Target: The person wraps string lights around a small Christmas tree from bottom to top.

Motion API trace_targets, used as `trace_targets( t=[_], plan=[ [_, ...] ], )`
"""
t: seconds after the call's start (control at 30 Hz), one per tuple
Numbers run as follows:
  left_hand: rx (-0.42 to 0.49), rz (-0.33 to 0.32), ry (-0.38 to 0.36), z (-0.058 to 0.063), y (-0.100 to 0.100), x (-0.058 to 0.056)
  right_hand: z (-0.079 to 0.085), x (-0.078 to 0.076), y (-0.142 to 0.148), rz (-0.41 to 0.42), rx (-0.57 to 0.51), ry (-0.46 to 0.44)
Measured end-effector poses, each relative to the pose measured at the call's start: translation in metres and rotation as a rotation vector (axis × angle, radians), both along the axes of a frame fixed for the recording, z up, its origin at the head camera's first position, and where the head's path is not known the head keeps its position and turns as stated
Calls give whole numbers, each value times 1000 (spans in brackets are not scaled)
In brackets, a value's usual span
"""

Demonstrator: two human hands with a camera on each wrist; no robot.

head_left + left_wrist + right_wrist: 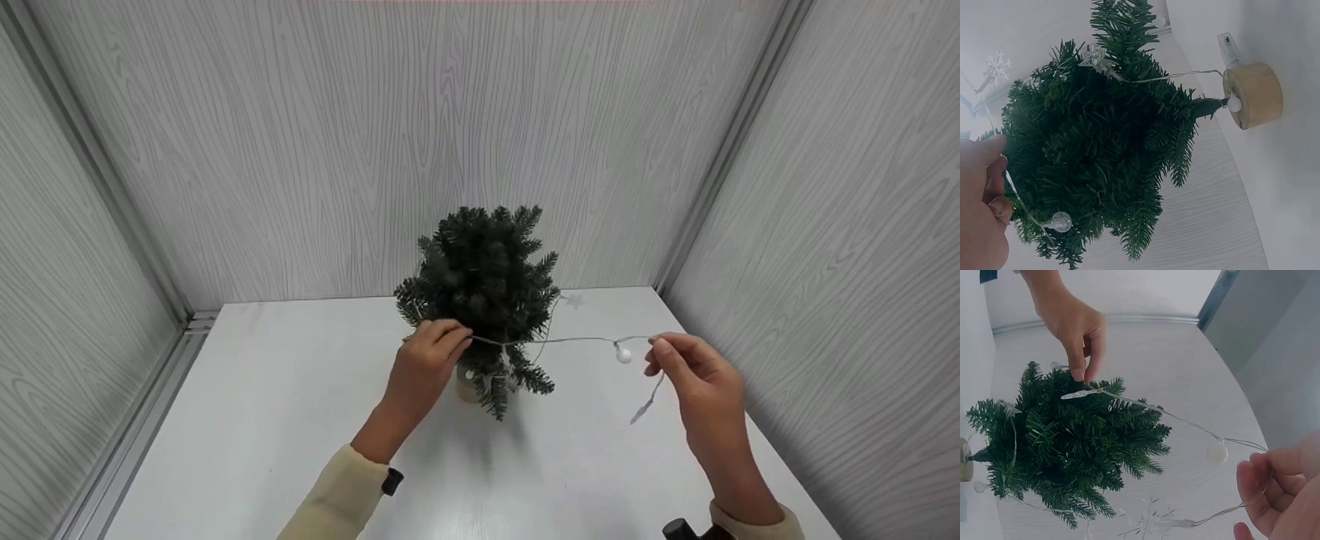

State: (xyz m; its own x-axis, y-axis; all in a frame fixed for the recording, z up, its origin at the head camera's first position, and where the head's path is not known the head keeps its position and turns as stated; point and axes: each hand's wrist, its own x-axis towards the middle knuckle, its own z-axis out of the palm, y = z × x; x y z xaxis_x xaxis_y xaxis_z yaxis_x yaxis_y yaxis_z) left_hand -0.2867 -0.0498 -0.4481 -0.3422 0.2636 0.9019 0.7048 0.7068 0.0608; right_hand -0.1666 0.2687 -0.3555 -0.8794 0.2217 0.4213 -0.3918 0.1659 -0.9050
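A small artificial Christmas tree [487, 277] stands mid-table on a round wooden base [1258, 95]. String lights [559, 340] run across its near side, stretched between both hands. My left hand [424, 367] pinches the wire close to the tree's left side. Farther right, my right hand [705, 390] pinches the same wire between thumb and fingers. A round bulb [623, 356] hangs from this span, just left of the right fingers. Below the right hand dangles a snowflake light [1145, 522]. More wire loops round the lower branches, with a star light [1095, 58] among them.
Beside the base lies a clear plastic box [1229, 49], to which the wire seems to lead. Under everything is a white table [300, 420]. Wood-grain panels [375, 142] rise behind it and at both sides.
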Motion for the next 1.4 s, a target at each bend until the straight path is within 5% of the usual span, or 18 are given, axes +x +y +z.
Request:
trace_targets(
  t=[0.6, 0.87, 1.1, 1.4],
  plan=[
    [-11, 183, 50, 2, 21, -8, 9, -70, 13, -66, 48, 13],
    [-40, 234, 20, 0, 25, -9, -8, -91, 10, -81, 139, -16],
    [-19, 198, 15, 6, 30, -4, -10, -103, 5, -76, 136, -22],
    [44, 85, -88, 5, 44, -3, -8, -111, -3, -75, 163, -12]
  ],
)
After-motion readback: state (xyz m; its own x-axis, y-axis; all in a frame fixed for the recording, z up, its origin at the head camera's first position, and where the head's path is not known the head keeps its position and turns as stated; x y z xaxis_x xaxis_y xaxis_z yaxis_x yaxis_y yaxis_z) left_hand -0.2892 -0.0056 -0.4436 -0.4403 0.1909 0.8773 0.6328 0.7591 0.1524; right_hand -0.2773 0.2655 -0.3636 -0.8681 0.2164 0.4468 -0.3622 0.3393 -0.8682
